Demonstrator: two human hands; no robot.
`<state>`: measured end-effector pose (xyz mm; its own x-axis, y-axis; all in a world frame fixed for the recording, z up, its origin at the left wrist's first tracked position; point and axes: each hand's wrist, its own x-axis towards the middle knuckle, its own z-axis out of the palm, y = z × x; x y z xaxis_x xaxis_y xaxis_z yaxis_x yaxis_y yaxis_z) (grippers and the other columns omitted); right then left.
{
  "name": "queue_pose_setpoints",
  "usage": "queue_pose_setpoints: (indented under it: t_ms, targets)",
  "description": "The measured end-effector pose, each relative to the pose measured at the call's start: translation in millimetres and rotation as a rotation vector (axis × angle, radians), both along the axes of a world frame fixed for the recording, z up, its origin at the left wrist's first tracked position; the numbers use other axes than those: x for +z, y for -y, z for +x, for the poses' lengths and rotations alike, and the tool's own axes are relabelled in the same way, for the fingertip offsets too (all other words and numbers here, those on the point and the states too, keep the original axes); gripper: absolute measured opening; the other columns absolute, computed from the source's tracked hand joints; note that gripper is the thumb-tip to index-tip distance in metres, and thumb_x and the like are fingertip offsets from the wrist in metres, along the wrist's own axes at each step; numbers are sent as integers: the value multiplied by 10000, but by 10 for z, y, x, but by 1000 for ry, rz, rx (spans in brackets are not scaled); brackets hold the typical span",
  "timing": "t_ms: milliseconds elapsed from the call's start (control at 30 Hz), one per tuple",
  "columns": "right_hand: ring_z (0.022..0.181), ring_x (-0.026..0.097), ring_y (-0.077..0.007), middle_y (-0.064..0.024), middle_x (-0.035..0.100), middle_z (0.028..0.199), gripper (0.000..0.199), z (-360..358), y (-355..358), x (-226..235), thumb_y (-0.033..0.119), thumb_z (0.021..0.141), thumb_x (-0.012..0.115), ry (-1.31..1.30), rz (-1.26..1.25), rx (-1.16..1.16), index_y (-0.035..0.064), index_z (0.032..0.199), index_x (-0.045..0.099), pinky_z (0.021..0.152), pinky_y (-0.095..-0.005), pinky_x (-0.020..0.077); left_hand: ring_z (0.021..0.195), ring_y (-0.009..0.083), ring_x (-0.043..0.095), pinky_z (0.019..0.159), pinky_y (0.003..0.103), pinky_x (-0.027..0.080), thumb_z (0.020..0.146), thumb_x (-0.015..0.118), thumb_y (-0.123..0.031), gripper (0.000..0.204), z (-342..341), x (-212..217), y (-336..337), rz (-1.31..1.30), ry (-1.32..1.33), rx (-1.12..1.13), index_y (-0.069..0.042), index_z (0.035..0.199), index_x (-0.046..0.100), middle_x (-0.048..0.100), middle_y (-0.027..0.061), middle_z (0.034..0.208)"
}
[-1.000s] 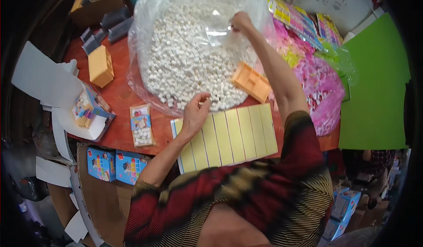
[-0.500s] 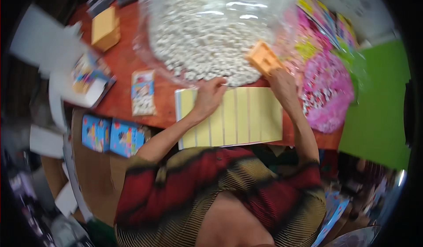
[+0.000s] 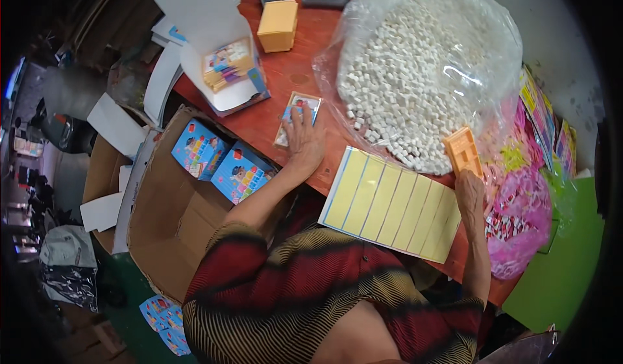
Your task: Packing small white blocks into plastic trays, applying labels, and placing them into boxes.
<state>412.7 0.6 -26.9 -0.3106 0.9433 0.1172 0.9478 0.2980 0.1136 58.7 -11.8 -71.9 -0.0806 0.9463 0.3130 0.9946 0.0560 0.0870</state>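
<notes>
My left hand (image 3: 305,144) lies over a small flat packet (image 3: 313,104) with a blue printed card on the red table. Its fingers are spread across the packet and hide part of it. In my right hand (image 3: 470,192) is an orange plastic tray (image 3: 462,148) with moulded compartments, held by its near end. The tray touches the right edge of a heap of small white cubes (image 3: 402,85) in a large clear plastic bag. Between my hands, near the table's front edge, lies a yellow sheet (image 3: 389,205) divided into strips.
An open white box (image 3: 237,98) holding packets stands left, beside a yellow-orange stack (image 3: 278,26). Below the table's left edge, a cardboard carton (image 3: 175,218) holds blue printed boxes (image 3: 241,172). A pink bag (image 3: 519,234) with small red-and-white pieces sits right, by a green panel (image 3: 564,247).
My left hand has left the edge of the cube heap and moved left onto the packet. The right hand still holds the orange tray. The view has turned toward the left.
</notes>
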Motion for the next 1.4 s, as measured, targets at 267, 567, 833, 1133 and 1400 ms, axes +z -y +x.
queue_pose_setpoints:
  t_ms: [267, 567, 833, 1133, 1400]
  targets:
    - [524, 499, -274, -124, 477, 574, 73, 92, -80, -116, 87, 649, 499, -94, 182, 70, 32, 612, 469, 477, -368, 396, 1038, 374, 365, 805, 524, 304, 735, 499, -288, 424, -124, -5, -649, -89, -22, 221, -88, 1105, 442, 392, 204, 1144]
    - [547, 467, -284, -131, 447, 605, 94, -122, -20, 308, 82, 682, 505, -185, 329, -16, 37, 665, 424, 492, -371, 361, 931, 278, 465, 782, 385, 383, 742, 534, -164, 429, 98, 458, -415, 290, 256, -191, -61, 1136, 398, 473, 174, 1041]
    - [549, 463, -267, -108, 435, 600, 144, -914, 4, 280, 100, 661, 550, -473, 212, 314, 53, 681, 416, 481, -374, 362, 806, 118, 510, 709, 234, 418, 816, 477, -191, 320, 1313, 706, -205, -535, 2248, -489, 6, 1063, 420, 513, 58, 962]
    - [666, 525, -263, -101, 528, 728, 147, -1140, -439, 360, -23, 667, 534, -823, 204, 438, 42, 799, 527, 587, -331, 410, 887, 177, 514, 719, 312, 451, 799, 477, -124, 308, 1008, 531, -623, -270, 2365, -128, -4, 1072, 403, 498, 67, 968]
    - [990, 417, -313, -153, 415, 1087, 429, -1397, -1280, 4, 40, 643, 553, -407, 218, 362, 84, 1057, 451, 804, -363, 372, 977, 211, 470, 799, 355, 427, 788, 499, -117, 422, 650, 573, -731, 88, 2296, -76, -48, 1163, 321, 430, 80, 1102]
